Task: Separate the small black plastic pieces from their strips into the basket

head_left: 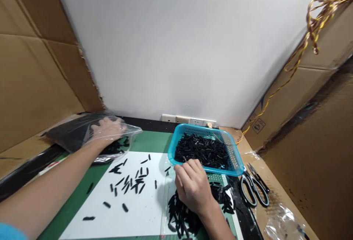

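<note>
My left hand (106, 129) reaches far left and lies flat inside a clear plastic bag (82, 133) holding small black pieces. My right hand (193, 186) rests, fingers curled, on a clear bag of black pieces (182, 214) at the near edge, just in front of a blue basket (237, 166) filled with black pieces (202, 150). Loose black pieces (129, 183) are scattered over a white sheet (138, 214) between my hands. Whether the right fingers pinch a piece is hidden.
Scissors (253, 188) lie right of the basket beside crumpled clear plastic (281, 223). A green mat (150, 140) covers the table. Cardboard walls stand left (27, 78) and right (317, 122); a yellow twisted cord (311, 30) hangs right. Wall sockets (187, 120) sit behind.
</note>
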Demonstrator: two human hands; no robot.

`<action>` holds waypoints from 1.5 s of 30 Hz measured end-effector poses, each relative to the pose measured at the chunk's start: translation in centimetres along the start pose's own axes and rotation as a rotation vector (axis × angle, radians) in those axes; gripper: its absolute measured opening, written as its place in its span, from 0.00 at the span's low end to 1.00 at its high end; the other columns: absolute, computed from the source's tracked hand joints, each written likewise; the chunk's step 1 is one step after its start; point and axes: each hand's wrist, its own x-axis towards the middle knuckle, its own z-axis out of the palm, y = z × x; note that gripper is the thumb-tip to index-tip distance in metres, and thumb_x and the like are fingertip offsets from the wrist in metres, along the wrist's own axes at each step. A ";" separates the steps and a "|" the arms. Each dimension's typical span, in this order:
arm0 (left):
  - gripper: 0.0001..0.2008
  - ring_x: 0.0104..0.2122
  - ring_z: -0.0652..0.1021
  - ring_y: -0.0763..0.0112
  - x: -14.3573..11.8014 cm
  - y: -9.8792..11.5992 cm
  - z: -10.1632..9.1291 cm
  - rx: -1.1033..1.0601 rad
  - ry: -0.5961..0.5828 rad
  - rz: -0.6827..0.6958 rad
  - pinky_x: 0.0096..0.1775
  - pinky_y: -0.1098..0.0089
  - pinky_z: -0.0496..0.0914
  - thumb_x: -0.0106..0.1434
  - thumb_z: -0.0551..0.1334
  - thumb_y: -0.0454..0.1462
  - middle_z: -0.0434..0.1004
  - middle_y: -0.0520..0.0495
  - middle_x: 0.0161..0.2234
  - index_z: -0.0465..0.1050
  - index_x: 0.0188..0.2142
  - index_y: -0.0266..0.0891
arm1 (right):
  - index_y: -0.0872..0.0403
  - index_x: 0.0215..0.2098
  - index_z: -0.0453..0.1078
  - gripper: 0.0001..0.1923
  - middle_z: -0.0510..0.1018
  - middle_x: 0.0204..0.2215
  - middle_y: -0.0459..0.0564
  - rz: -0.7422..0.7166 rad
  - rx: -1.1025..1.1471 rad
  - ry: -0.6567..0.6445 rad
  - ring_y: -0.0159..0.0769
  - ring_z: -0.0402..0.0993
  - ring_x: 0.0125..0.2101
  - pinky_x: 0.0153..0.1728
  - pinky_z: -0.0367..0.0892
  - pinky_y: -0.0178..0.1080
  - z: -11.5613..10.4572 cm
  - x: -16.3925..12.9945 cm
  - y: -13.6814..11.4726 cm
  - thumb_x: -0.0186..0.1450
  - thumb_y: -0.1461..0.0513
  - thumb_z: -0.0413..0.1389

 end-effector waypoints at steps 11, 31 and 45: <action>0.21 0.57 0.76 0.52 -2.5 -0.3 2.9 0.123 0.002 0.059 0.57 0.45 0.73 0.72 0.65 0.45 0.74 0.39 0.60 0.73 0.60 0.39 | 0.59 0.45 0.73 0.10 0.75 0.30 0.52 -0.021 0.073 0.009 0.41 0.65 0.32 0.33 0.62 0.43 -0.4 -0.5 -0.5 0.74 0.71 0.51; 0.23 0.59 0.74 0.50 -5.1 0.5 5.3 0.099 0.110 0.100 0.58 0.44 0.70 0.73 0.63 0.47 0.72 0.38 0.62 0.70 0.63 0.39 | 0.58 0.46 0.73 0.09 0.76 0.31 0.53 -0.025 0.134 -0.001 0.43 0.66 0.34 0.34 0.65 0.44 -0.8 -0.7 -1.1 0.73 0.72 0.52; 0.24 0.61 0.73 0.48 -5.6 0.1 6.0 0.096 0.086 0.153 0.60 0.41 0.69 0.73 0.63 0.47 0.71 0.37 0.63 0.70 0.63 0.39 | 0.57 0.45 0.73 0.09 0.75 0.30 0.52 -0.014 0.131 -0.055 0.43 0.67 0.33 0.34 0.63 0.43 -0.6 -0.9 -1.4 0.74 0.70 0.51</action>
